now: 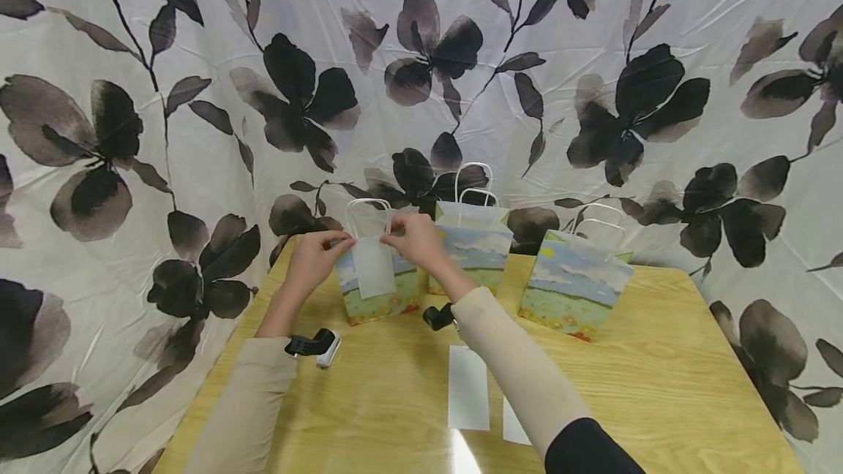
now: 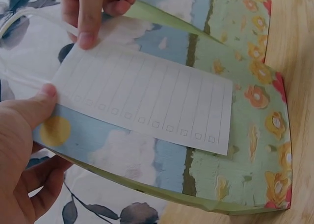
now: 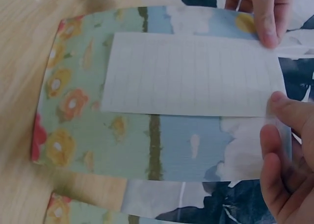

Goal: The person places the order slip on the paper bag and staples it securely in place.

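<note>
A white lined paper slip point(image 1: 374, 269) with small checkboxes lies flat against the front of the leftmost paper gift bag point(image 1: 369, 311), which has white handles and a sky-and-flowers print. My left hand point(image 1: 312, 258) pinches the slip's upper left corner against the bag's top edge, thumb in front and fingers behind, as the left wrist view shows. At the upper right corner, my right hand point(image 3: 289, 160) pinches slip and bag rim together in the same way. The bag stands upright on the table.
Two matching gift bags stand to the right, one at the back point(image 1: 470, 240) and one farther right point(image 1: 573, 284). White paper slips point(image 1: 468, 386) lie near the table's front, one partly under my right forearm. A small white-and-dark object point(image 1: 328, 351) sits by my left wrist.
</note>
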### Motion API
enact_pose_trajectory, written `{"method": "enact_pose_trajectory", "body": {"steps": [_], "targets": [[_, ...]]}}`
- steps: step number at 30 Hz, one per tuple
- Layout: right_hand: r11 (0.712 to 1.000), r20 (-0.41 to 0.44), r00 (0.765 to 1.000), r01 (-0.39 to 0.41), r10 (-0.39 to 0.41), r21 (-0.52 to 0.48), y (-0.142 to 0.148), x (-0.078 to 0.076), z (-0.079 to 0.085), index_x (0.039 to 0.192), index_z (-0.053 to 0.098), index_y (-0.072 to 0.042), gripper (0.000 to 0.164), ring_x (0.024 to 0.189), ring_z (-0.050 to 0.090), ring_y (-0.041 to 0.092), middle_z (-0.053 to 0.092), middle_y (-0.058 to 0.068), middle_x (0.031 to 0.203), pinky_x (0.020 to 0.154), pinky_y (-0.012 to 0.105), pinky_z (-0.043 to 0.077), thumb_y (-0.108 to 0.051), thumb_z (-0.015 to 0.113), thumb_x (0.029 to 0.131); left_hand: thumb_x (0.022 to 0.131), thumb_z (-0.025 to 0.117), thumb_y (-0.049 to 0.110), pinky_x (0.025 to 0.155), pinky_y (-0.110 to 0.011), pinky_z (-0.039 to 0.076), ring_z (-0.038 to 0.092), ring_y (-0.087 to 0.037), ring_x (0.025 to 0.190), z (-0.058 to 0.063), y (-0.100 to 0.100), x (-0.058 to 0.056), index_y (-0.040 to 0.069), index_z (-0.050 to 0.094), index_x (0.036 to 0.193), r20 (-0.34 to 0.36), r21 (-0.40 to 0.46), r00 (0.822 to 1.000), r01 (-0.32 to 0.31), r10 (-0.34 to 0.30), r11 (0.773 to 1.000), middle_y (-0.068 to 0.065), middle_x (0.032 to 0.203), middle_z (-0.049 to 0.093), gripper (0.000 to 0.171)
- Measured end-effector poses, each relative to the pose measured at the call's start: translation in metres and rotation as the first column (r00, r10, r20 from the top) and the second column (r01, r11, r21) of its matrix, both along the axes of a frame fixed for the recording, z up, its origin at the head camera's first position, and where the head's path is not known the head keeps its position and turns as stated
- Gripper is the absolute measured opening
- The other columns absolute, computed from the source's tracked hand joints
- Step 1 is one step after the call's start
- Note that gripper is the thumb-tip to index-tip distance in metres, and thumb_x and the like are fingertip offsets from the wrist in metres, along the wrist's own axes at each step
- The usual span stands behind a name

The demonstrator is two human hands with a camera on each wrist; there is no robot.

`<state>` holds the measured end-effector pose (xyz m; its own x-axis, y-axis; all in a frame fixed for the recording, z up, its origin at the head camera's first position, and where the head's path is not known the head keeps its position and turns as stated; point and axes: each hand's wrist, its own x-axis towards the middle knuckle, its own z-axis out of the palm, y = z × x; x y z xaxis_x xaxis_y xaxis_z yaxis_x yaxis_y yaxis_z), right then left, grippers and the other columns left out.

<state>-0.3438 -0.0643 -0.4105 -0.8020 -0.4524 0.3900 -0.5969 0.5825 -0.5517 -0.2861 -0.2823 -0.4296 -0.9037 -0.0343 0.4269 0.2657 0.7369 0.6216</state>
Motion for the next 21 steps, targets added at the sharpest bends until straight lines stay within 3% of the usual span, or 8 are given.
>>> {"method": "enact_pose_trajectory", "body": {"steps": [6,10,16,18,21], "targets": [[0.998,0.031,0.999,-0.012,0.01,0.055,0.003,-0.004,0.006,0.08,0.072,-0.018,0.014,0.062,0.058,0.008,0.068,-0.005,0.084,0.053,0.024,0.045,-0.03,0.074,0.088,0.091,0.07,0.034,0.048,-0.029,0.038,0.047,-0.017,0.055,0.003,0.0,-0.004,0.01,0.077,0.103,0.022,0.0,1.0,-0.014,0.014,1.0,-0.003,0.081,0.07,0.028],[0.999,0.041,0.999,-0.017,0.015,0.035,0.004,-0.005,0.006,0.08,0.072,-0.018,0.013,0.058,0.057,0.008,0.067,-0.005,0.078,0.051,0.025,0.044,-0.027,0.073,0.089,0.091,0.069,0.035,0.049,-0.03,0.038,0.047,-0.018,0.057,0.003,0.002,-0.004,0.01,0.077,0.105,0.019,0.012,1.0,-0.011,0.011,1.0,-0.004,0.084,0.07,0.03],[0.996,0.134,0.987,-0.087,0.087,-0.01,0.005,-0.003,-0.001,0.08,0.069,-0.014,0.013,0.051,0.058,0.007,0.066,-0.002,0.076,0.048,0.025,0.045,-0.02,0.07,0.092,0.091,0.07,0.035,0.05,-0.032,0.04,0.049,-0.02,0.058,-0.002,0.003,-0.001,0.011,0.077,0.105,0.058,0.002,0.998,-0.025,0.025,1.0,-0.004,0.084,0.07,0.029],[0.995,0.119,0.988,-0.097,0.099,-0.024,0.005,-0.003,-0.003,0.08,0.069,-0.012,0.013,0.05,0.057,0.008,0.065,-0.001,0.074,0.049,0.024,0.045,-0.018,0.07,0.092,0.091,0.069,0.036,0.058,-0.035,0.046,0.056,-0.021,0.069,-0.004,0.003,0.001,0.011,0.076,0.106,0.055,0.038,0.998,-0.016,0.014,0.999,-0.005,0.093,0.07,0.03],[0.993,0.099,0.988,-0.112,0.116,-0.043,0.004,-0.002,-0.005,0.08,0.069,-0.009,0.014,0.05,0.057,0.009,0.065,0.001,0.073,0.05,0.024,0.044,-0.017,0.07,0.092,0.094,0.066,0.036,0.079,-0.043,0.048,0.059,-0.027,0.096,-0.009,0.0,0.009,0.008,0.071,0.114,0.04,0.176,0.999,-0.008,0.001,0.984,-0.009,0.112,0.066,0.035]]}}
